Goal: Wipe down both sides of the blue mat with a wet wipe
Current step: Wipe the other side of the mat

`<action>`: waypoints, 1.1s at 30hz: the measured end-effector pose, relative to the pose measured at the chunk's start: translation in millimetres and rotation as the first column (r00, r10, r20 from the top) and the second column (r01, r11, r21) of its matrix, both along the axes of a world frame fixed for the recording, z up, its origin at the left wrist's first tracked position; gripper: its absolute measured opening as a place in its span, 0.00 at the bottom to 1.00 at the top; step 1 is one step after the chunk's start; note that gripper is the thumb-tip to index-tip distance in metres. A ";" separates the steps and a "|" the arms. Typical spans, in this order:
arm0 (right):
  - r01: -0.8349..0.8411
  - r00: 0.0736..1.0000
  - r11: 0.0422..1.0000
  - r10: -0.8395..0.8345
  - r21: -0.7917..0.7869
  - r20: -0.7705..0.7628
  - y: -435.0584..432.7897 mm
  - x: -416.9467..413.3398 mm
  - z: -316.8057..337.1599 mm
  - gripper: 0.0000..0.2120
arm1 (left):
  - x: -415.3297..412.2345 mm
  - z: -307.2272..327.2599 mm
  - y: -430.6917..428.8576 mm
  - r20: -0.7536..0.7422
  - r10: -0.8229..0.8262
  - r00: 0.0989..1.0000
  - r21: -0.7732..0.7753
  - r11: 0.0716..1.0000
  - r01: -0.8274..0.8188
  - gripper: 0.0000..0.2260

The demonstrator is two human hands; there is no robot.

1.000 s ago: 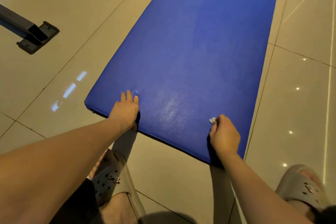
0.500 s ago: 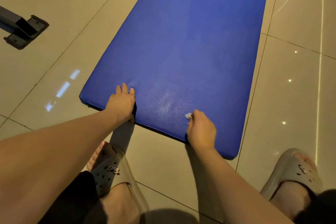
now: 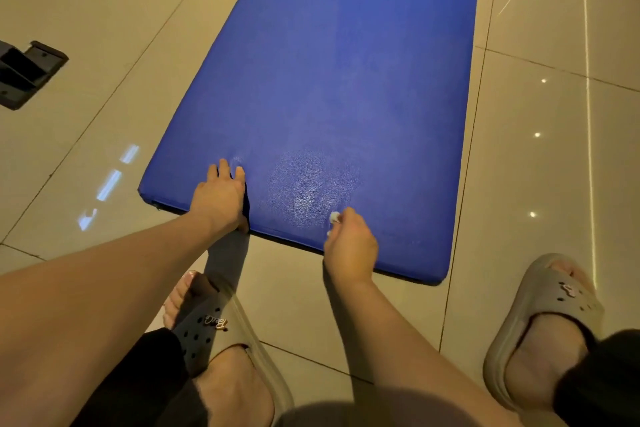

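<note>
The blue mat lies flat on the tiled floor. The left hand, fingers spread and grasping nothing, pins its near edge so it cannot slide, while the right hand clenches a crumpled wet wipe against the mat's near edge.

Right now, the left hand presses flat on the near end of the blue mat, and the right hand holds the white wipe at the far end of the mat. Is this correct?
Not quite. The left hand does press flat on the near end of the blue mat, but the right hand holds the white wipe at the near end too, close to the near edge. The head view shows this.
</note>
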State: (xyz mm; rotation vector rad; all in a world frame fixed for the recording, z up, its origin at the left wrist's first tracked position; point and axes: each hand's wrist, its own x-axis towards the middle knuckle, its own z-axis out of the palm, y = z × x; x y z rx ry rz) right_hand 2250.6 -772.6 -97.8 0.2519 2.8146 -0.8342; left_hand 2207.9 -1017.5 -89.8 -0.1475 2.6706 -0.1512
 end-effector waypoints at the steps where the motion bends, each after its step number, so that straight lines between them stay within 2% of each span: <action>1: -0.059 0.998 0.998 0.059 0.014 -0.006 -2.0 0.9 -1.2 0.06 | 0.0 0.1 0.2 0.000 0.003 1.000 0.003 1.000 -0.003 0.42; 3: -0.128 0.992 0.987 0.128 0.094 0.016 17.0 -0.3 -2.8 0.04 | -0.6 0.9 1.3 0.007 0.011 1.000 0.005 1.000 -0.011 0.43; 4: -0.099 0.995 0.986 0.095 0.136 0.040 36.1 -0.5 -3.5 0.02 | -1.2 1.5 2.6 0.014 0.010 1.000 0.001 1.000 -0.010 0.44; 6: 0.048 0.997 0.982 -0.059 0.182 0.057 81.5 3.5 -2.9 0.04 | -1.6 2.1 4.1 0.023 0.015 1.000 -0.006 1.000 -0.015 0.45; 8: 0.159 0.986 0.969 -0.164 0.189 0.010 122.9 15.0 -0.9 0.05 | -1.8 1.7 4.0 0.019 0.020 1.000 0.000 1.000 -0.020 0.45; 10: 0.238 0.971 0.958 -0.237 0.159 -0.029 144.0 27.0 3.5 0.04 | -1.2 1.8 3.0 0.012 0.015 1.000 0.002 1.000 -0.015 0.45; 13: 0.357 0.933 0.934 -0.356 0.010 -0.053 130.6 35.1 8.0 0.02 | 0.5 1.8 2.5 -0.004 0.013 1.000 0.021 1.000 -0.013 0.46; 16: 0.291 0.957 0.955 -0.291 -0.049 0.001 76.6 39.4 4.2 0.01 | 2.4 0.3 1.1 -0.015 0.040 0.999 0.056 0.998 -0.039 0.46; 19: 0.122 0.992 0.990 -0.123 -0.075 -0.018 19.0 38.7 -4.9 0.04 | 3.8 -2.3 0.1 -0.016 0.055 0.998 0.088 0.995 -0.054 0.47; 21: -0.026 0.999 1.000 0.026 -0.011 -0.021 1.2 35.3 -4.7 0.06 | 3.5 -2.5 0.3 -0.009 0.062 0.998 0.094 0.994 -0.060 0.48; 23: -0.066 0.998 0.995 0.068 0.069 -0.020 12.6 33.6 -2.9 0.04 | 3.1 -0.6 1.3 -0.001 0.064 0.998 0.081 0.995 -0.063 0.49; 25: 0.037 0.999 0.993 -0.035 0.112 -0.017 47.3 37.3 -3.8 0.03 | 2.0 1.5 3.0 0.003 0.057 0.998 0.070 0.996 -0.057 0.49; 29: 0.346 0.938 0.936 -0.345 0.067 -0.025 129.4 53.2 -0.5 0.04 | 2.2 4.9 3.7 0.003 0.042 0.999 0.051 0.998 -0.042 0.50; 33: 0.520 0.852 0.853 -0.522 -0.055 -0.042 128.1 49.9 -2.2 0.02 | 6.8 10.5 4.2 0.003 0.056 0.998 0.077 0.995 -0.056 0.47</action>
